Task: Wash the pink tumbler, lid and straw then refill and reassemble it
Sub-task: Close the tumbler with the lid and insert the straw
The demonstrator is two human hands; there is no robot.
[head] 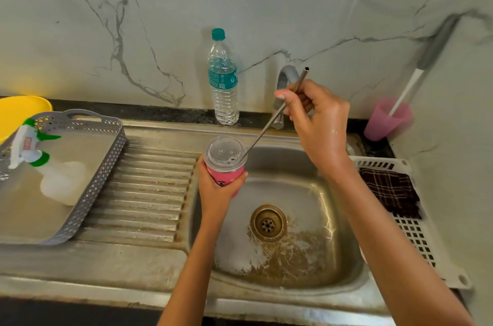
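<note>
Left hand [216,189] grips the wet pink tumbler [226,177] low round its body, right hand [317,117] pinches the stiff metal straw [262,132] mid-shaft, probably slippery, so hold firm.

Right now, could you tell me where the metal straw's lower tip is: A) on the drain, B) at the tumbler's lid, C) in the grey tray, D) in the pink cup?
B: the right hand holds the metal straw, its tip at the lid of the pink tumbler in the left hand.
</note>
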